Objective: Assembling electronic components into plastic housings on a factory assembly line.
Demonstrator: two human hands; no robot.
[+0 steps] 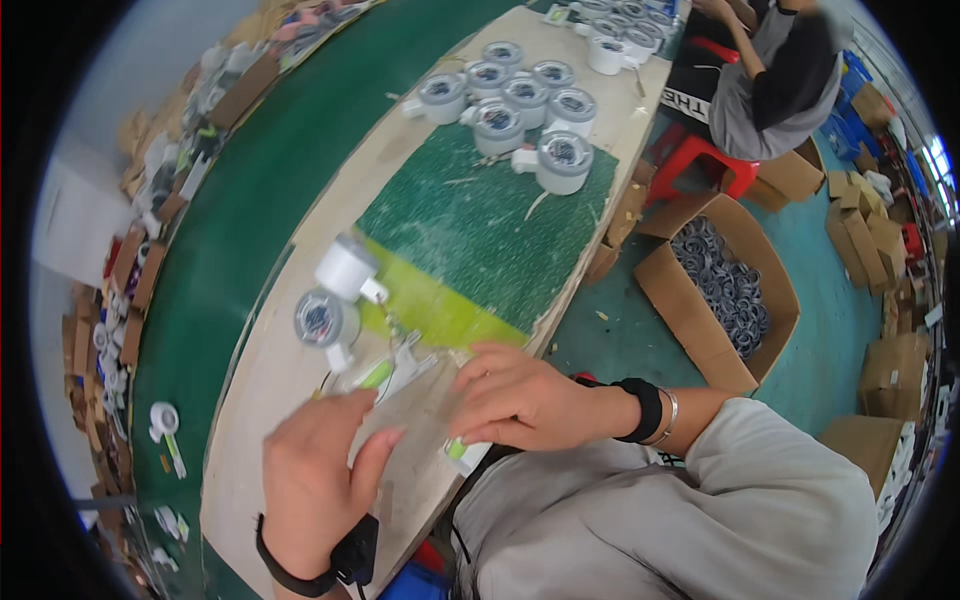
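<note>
Both hands work at the near edge of the worktop [300, 370]: left hand [315, 470] and right hand [515, 395] have their fingers clamped on a clear plastic bag [415, 395]. Being slippery, it could slide free, and a jerk might knock the two white reels [335, 295] just beyond.

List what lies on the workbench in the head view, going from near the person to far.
Hands on a clear bag → two white reels → green mat → cluster of grey-topped reels → more reels at the far end.
</note>
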